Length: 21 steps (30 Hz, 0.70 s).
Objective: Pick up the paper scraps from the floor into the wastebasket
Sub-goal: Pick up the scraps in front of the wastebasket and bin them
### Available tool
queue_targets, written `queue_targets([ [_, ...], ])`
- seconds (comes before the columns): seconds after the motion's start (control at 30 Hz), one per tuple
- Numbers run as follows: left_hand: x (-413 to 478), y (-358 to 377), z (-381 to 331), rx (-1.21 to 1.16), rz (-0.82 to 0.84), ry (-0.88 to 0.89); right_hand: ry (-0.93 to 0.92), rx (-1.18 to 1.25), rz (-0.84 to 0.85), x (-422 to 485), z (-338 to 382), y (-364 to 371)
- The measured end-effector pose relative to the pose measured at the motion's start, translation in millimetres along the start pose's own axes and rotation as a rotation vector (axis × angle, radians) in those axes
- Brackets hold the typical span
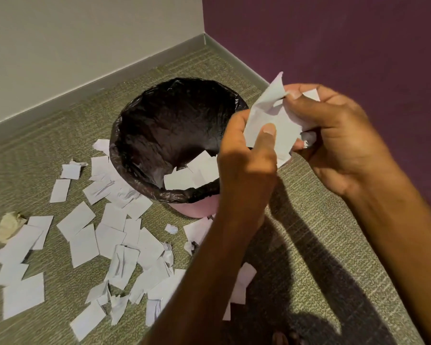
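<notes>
A pink wastebasket [199,207] lined with a black bag [159,125] stands on the carpet, with a few white scraps [192,175] inside it. Both hands hold a bunch of white paper scraps [271,120] just right of the basket's rim. My left hand [244,155] pinches the bunch with its thumb on top. My right hand [334,135] grips it from the right, fingers curled. Several white scraps [110,235] lie scattered on the floor left of and in front of the basket.
A crumpled beige paper [9,226] lies at the far left. A grey-white wall [72,46] and a purple wall [334,41] meet in a corner behind the basket. Striped green carpet [321,232] lies to the right. Toes [284,338] show at the bottom edge.
</notes>
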<state>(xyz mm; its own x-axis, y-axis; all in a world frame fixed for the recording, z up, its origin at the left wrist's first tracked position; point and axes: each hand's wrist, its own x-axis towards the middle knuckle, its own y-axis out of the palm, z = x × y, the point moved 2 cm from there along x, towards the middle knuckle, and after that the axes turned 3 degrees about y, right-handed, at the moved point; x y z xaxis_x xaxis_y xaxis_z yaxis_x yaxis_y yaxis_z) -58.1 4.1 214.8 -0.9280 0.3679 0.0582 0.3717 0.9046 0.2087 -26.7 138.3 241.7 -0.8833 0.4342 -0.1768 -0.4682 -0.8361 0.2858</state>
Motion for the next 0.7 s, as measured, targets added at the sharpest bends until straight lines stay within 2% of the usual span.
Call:
queue_targets([
  [0.07, 7.1, -15.1, -7.7, -0.066, -0.039, -0.005, -0.001, -0.009, 0.038, 7.2, 0.4, 22.6],
  [0.23, 16.4, -54.6, -26.1, 0.003, -0.192, 0.007, 0.058, -0.047, 0.142, 22.4, -7.9, 71.4],
  [0.37, 22.8, -78.2, -32.7, 0.03, -0.3, -0.115, 0.117, -0.11, 0.179, 26.9, -18.0, 93.4],
  [0.53, 20.8, -95.2, -38.7, 0.079, -0.34, -0.206, 0.123, -0.099, 0.17, 26.0, -25.5, 101.8],
  [0.7, 9.6, -110.3, -43.6, 0.101, -0.333, -0.174, 0.055, -0.132, 0.156, 21.6, -27.6, 100.3],
])
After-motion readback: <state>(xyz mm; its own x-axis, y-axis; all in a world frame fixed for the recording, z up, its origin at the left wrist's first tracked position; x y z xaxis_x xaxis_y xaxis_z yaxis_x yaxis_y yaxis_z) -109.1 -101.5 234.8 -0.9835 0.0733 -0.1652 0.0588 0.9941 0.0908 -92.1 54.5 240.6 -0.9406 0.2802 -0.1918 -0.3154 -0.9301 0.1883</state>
